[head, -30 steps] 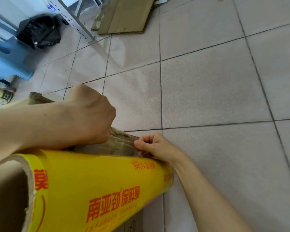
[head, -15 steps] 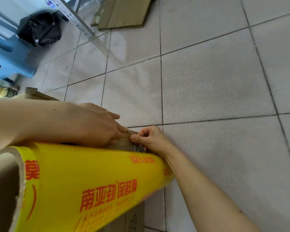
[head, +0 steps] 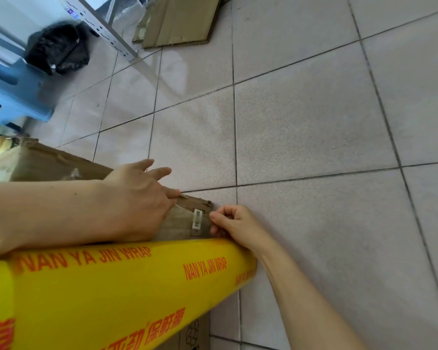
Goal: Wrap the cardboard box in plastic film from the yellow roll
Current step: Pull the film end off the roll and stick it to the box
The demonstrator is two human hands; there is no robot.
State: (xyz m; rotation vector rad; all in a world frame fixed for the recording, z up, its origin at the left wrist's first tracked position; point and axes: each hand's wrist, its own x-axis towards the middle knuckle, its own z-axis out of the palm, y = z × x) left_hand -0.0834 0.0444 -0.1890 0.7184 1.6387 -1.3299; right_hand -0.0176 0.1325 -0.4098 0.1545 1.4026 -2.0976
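The cardboard box [head: 182, 223] lies on the tiled floor [head: 314, 122] at the lower left, its far corner pointing toward the middle of the view, and a white barcode label [head: 197, 218] sits on the face near that corner. The yellow roll [head: 116, 294] of plastic film lies across the box nearer the camera (red lettering runs along its side), and its right end reaches past the box edge over the floor.

The left hand [head: 139, 200] rests on top of the box with its fingers stretched out and slightly spread; the fingertips reach the far edge of the box. Whether film lies under it cannot be told. The right hand [head: 234, 227] is beside the box corner, just right of the label, with its fingers curled and the thumb and forefinger pinched together at the box face; what it pinches is too thin or clear to make out.

Farther back on the floor are a flat sheet of cardboard [head: 177, 18], a black bag [head: 58, 49], a grey metal rail [head: 104, 26] and a blue plastic stool [head: 13, 92].
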